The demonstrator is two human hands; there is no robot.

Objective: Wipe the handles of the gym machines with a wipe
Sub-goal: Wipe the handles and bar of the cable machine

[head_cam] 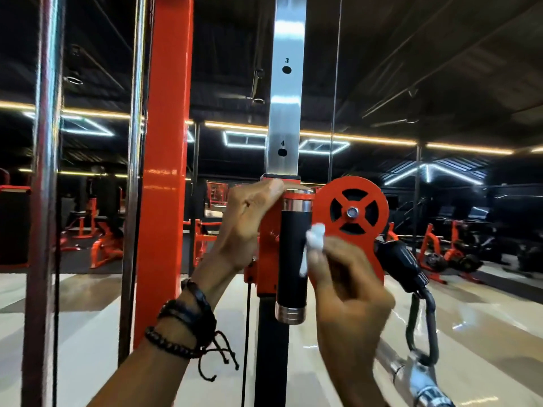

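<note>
A black upright handle [292, 259] with chrome end caps is fixed to the orange carriage of a cable machine, at the middle of the view. My right hand [346, 289] pinches a crumpled white wipe [313, 242] and presses it against the handle's right side. My left hand [249, 221] grips the top of the orange carriage just left of the handle, thumb over the upper edge. Dark bracelets circle my left wrist.
An orange pulley wheel [352, 214] sits right of the handle, with a carabiner [423, 327] and a metal bar attachment hanging below. A numbered steel rail [286, 113] rises above the carriage. An orange post [164, 171] and chrome rods [44, 201] stand left. Orange machines fill the background.
</note>
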